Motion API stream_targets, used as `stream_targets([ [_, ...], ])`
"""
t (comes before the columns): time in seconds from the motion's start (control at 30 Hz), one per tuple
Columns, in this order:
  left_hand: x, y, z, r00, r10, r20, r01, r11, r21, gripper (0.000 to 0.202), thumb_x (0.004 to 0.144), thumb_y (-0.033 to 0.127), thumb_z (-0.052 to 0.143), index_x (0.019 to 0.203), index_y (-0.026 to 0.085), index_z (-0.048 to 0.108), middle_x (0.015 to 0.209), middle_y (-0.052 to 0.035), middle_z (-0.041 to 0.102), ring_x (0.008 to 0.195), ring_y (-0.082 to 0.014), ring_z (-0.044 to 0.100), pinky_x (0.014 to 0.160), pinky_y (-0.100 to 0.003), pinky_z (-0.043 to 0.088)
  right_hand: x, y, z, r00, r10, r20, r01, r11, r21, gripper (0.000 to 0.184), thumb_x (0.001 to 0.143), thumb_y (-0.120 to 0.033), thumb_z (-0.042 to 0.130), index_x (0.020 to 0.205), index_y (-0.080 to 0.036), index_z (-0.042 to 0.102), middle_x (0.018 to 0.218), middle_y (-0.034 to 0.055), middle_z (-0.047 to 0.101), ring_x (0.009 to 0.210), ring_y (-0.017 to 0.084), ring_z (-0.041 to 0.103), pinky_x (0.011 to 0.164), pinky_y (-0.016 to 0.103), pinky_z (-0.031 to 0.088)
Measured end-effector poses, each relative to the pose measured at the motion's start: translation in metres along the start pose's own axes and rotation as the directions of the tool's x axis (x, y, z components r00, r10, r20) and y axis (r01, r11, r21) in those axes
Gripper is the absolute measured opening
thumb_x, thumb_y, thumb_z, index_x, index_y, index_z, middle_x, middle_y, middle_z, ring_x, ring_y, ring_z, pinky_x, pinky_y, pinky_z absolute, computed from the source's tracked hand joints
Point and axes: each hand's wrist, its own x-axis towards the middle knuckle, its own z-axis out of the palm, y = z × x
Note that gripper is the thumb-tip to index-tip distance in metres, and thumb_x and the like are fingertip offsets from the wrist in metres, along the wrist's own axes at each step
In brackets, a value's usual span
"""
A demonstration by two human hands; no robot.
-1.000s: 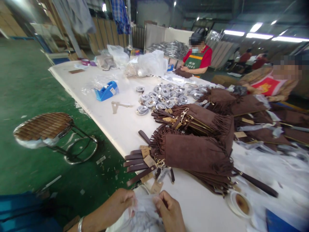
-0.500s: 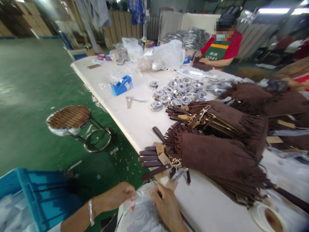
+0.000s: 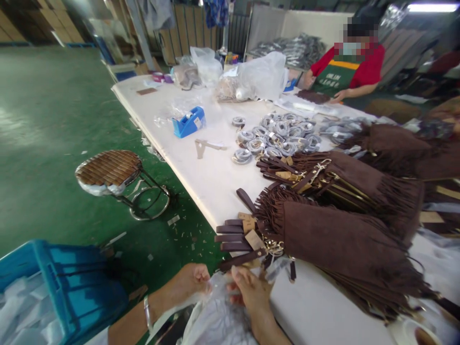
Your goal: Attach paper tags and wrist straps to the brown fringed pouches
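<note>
My left hand (image 3: 197, 279) is closed, pinching the upper edge of a clear plastic bag (image 3: 219, 318) low in the view. On the bag's other side, my right hand (image 3: 253, 293) has its thumb and bent fingers at the same edge; its fingertips are slightly blurred. Greyish contents show dimly through the film. Just beyond my right hand, dark brown fringed suede bags (image 3: 334, 244) lie stacked on the table, with wrist straps (image 3: 233, 237), tan tags (image 3: 255, 239) and gold-coloured clasps toward me.
Coiled grey straps (image 3: 276, 134), a blue tape dispenser (image 3: 189, 122) and filled plastic bags (image 3: 264, 76) rest on the white table (image 3: 201, 177). A round stool (image 3: 109, 170) and a blue crate (image 3: 82, 287) stand left. Across the table, a person (image 3: 345, 72) in a green apron handles something brown.
The view has shifted so that the table things sit farther right. My right hand's fingers have spread somewhat at the bag's edge. The person opposite has moved their hands apart.
</note>
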Motion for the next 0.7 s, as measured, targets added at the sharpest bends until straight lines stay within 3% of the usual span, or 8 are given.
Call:
stream_targets([
  [0.1,-0.005,-0.005,-0.010,0.999,0.024,-0.025,-0.024,1.000,0.011,0.045,0.059,0.052,0.079,0.066,0.013,0.059,0.061,-0.0022,0.062,0.055,-0.0134,0.051,0.055,-0.025,0.034,0.002,0.000,0.016,0.988,0.155,0.009,-0.154,0.968,0.200,0.052,0.061,-0.058,0.076,0.092,-0.019,0.062,0.092,0.0057,0.068,0.068,0.015,0.065,0.042,0.018,0.046],
  [0.23,-0.018,0.002,-0.017,0.992,0.120,-0.028,-0.117,0.989,0.092,0.038,0.072,0.050,0.070,0.073,0.012,0.065,0.066,-0.0024,0.062,0.064,-0.0154,0.053,0.062,-0.026,0.036,0.002,-0.004,0.031,0.967,0.250,-0.037,-0.208,0.872,0.444,0.043,0.060,-0.045,0.082,0.087,-0.020,0.059,0.082,0.0013,0.066,0.061,0.011,0.063,0.043,0.016,0.044],
  [0.47,-0.028,0.018,-0.015,0.975,0.208,-0.084,-0.172,0.934,0.313,0.025,0.083,0.037,0.059,0.078,0.014,0.068,0.073,-0.0019,0.065,0.072,-0.0180,0.055,0.068,-0.026,0.038,-0.012,-0.012,0.025,0.995,0.080,0.051,-0.092,0.943,0.318,0.038,0.067,-0.047,0.078,0.079,-0.015,0.061,0.075,0.0029,0.069,0.039,0.000,0.041,0.037,0.011,0.030],
  [0.7,-0.028,0.020,-0.007,0.966,0.242,-0.088,-0.202,0.925,0.323,0.026,0.085,0.037,0.058,0.078,0.014,0.069,0.074,-0.0028,0.066,0.074,-0.0190,0.057,0.071,-0.027,0.040,-0.018,-0.010,0.020,1.000,0.017,0.001,-0.017,0.966,0.259,0.036,0.070,-0.047,0.076,0.079,-0.013,0.065,0.063,-0.0019,0.061,0.043,0.002,0.041,0.041,0.012,0.031],
])
